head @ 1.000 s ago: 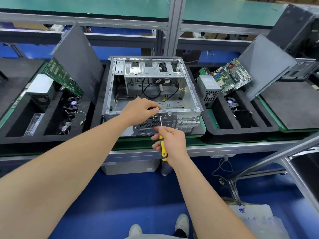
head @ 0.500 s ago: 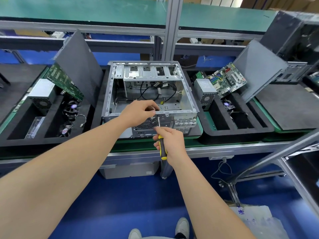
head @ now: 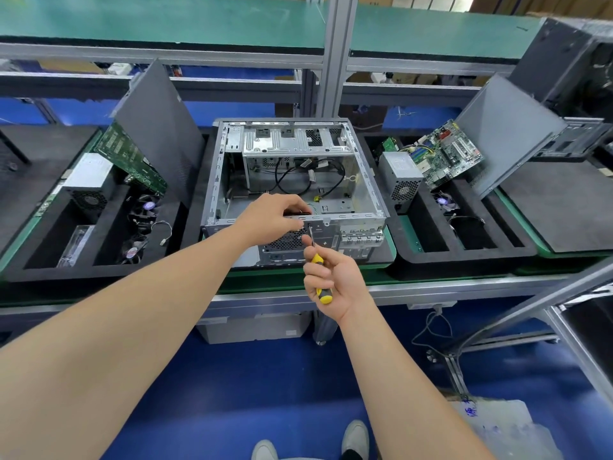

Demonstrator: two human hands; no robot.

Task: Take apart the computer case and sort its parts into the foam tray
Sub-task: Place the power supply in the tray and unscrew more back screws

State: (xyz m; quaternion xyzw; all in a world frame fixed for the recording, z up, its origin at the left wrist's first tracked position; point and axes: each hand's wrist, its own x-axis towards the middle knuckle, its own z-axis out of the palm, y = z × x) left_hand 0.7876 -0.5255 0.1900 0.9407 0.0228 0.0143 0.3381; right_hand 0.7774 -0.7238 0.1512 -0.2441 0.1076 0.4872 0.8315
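My right hand (head: 335,280) is clenched round the screwdriver (head: 317,260), tip up against the case (head: 212,180) rear panel. My left hand (head: 275,217) curls over the near rim, gripping it. I can't make out whether the tip sits in a screw. Unseated, a turn could slip and chew the head, and a freed screw might drop to the floor (head: 265,376). Loose cables (head: 277,180) lie inside. On the tabletop (head: 258,278), the left tray (head: 99,272) and right tray (head: 464,258) flank the case, part-filled. The reach to either looks unobstructed.

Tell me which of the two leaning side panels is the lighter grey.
The right side panel, propped over the right foam tray; the left side panel is far darker charcoal.
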